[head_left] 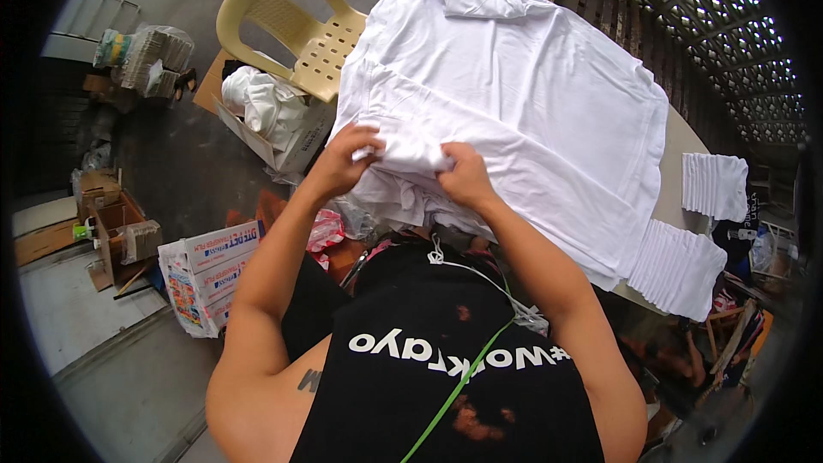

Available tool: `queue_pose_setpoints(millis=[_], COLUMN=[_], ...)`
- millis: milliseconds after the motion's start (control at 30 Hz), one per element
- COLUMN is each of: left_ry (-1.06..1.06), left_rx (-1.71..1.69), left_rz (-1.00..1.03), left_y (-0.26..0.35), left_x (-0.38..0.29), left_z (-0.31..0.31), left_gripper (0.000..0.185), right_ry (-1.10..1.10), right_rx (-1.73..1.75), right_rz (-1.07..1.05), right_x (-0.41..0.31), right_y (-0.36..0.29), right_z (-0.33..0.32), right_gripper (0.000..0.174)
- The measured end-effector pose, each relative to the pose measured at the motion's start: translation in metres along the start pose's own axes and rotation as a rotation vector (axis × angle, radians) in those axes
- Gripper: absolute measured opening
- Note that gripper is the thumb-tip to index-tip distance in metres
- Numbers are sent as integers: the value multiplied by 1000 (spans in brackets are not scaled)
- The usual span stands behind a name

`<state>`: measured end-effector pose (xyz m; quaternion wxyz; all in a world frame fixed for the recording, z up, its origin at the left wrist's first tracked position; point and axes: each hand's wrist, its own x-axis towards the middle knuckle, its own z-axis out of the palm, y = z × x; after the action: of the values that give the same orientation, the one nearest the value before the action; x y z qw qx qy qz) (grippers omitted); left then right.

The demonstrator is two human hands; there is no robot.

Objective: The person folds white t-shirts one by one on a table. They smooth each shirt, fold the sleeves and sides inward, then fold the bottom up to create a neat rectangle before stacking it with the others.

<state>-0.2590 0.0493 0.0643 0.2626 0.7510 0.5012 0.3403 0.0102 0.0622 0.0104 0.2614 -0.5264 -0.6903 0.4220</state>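
White cloth shirts lie spread flat in a layered pile on a table before me. At the near left part of the pile, my left hand grips a bunched, folded part of white cloth, fingers curled over it. My right hand pinches the same folded part a short way to the right, thumb on top. A folded sleeve or hem lies at the far edge of the pile. The cloth between the hands is slightly blurred. Under the near edge, more white cloth hangs in crumpled folds.
Two rows of folded white cloth lie at the table's right edge. A cream plastic chair stands at the far left, beside an open cardboard box of white cloth. Printed boxes are stacked at left. A slatted wooden surface lies beyond the table.
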Motion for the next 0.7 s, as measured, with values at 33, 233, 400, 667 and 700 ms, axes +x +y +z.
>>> queue_pose_setpoints(millis=[33, 233, 400, 667, 700], left_ry=[77, -47, 132, -334, -382], left_rx=[-114, -137, 523, 599, 618], left_rz=[34, -773, -252, 12, -46], left_y=[-1, -33, -29, 3, 2], left_x=[14, 53, 25, 37, 35], left_z=[4, 33, 64, 166, 166], left_gripper=[29, 41, 32, 69, 70], right_ry=[12, 246, 124, 252, 144], right_rx=[172, 246, 126, -954, -1044], right_rz=[125, 452, 377, 131, 368], right_x=[5, 8, -23, -117, -137], right_y=[3, 19, 32, 136, 160], right_z=[-3, -5, -7, -150, -188], right_gripper=[27, 62, 54, 65, 66])
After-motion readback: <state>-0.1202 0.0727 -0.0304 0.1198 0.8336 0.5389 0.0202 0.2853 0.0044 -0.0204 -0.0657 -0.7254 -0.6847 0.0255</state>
